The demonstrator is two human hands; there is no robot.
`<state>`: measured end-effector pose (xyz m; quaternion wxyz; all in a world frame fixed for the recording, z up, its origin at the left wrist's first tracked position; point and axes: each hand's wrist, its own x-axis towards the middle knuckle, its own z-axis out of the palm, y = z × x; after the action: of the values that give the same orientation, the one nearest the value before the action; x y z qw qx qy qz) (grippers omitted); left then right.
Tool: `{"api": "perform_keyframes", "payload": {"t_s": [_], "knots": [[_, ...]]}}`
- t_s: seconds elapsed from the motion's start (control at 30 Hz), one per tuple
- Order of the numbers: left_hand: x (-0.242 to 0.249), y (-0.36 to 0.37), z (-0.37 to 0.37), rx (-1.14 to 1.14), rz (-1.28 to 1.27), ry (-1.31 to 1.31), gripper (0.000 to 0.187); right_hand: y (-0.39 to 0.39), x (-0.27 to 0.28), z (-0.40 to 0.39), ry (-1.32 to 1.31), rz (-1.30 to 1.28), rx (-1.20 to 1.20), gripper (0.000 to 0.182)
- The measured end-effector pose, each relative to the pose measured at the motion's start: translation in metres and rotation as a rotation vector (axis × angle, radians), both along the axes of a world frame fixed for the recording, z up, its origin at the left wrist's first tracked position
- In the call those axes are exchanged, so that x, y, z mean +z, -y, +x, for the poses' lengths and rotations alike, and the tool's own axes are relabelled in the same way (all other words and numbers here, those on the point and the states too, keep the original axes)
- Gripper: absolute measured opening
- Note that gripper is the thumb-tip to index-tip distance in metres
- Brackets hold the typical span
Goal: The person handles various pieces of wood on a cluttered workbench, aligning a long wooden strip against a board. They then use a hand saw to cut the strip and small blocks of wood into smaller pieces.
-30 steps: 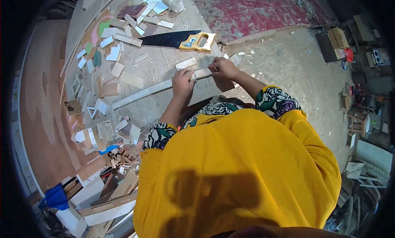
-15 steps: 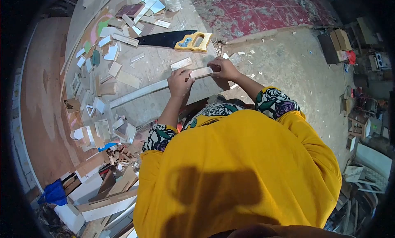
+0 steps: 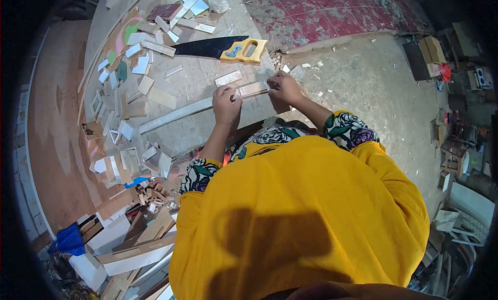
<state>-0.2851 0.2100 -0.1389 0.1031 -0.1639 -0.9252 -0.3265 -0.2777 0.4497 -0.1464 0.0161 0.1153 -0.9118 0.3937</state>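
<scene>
A long pale wooden strip (image 3: 176, 115) lies slantwise across the worktable. My left hand (image 3: 226, 107) is closed round its right end, where it meets a short wooden block (image 3: 253, 89). My right hand (image 3: 283, 89) pinches the far end of that block near the table's edge. Block and strip lie in line; whether they are joined is hidden under my left fingers. Just above the hands rests a loose short wood piece (image 3: 228, 78). Farther up lies a handsaw (image 3: 220, 48) with a black blade and yellow handle, touched by neither hand.
Wood offcuts (image 3: 163, 98) litter the left and back of the worktable (image 3: 194, 131). A clear plastic container (image 3: 218, 3) stands at the back. Stacked boards (image 3: 116, 236) and a blue bag (image 3: 69, 240) lie at lower left. Scraps dot the concrete floor (image 3: 358, 77) on the right.
My right hand has shifted slightly, its fingers now lower at the block's end. My left hand stays at almost the same spot. The saw and offcuts have not moved.
</scene>
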Motion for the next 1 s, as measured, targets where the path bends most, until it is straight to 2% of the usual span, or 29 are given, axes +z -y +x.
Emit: {"api": "perform_keyframes", "payload": {"t_s": [0.17,0.3,0.37,0.47,0.9,1.0], "knots": [[-0.003,0.0,0.0,0.035,0.012,0.004,0.025,0.009,-0.008,0.014,0.193,0.018,-0.167,0.029],[-0.003,-0.003,-0.001,0.055,0.032,0.043,0.022,0.012,-0.009,0.015,0.176,-0.002,-0.19,0.029],[-0.008,-0.004,-0.002,0.067,0.025,0.036,0.021,0.012,-0.005,0.015,0.27,-0.054,-0.241,0.028],[-0.008,-0.006,-0.003,0.081,0.014,0.044,0.019,0.007,-0.011,0.01,0.349,-0.087,-0.236,0.022],[-0.008,0.004,-0.005,-0.04,0.008,-0.019,0.022,0.01,-0.008,0.005,0.351,-0.001,-0.256,0.024],[-0.009,0.006,-0.004,-0.048,0.067,0.019,0.023,0.005,-0.003,0.002,0.42,-0.015,-0.195,0.027]]}}
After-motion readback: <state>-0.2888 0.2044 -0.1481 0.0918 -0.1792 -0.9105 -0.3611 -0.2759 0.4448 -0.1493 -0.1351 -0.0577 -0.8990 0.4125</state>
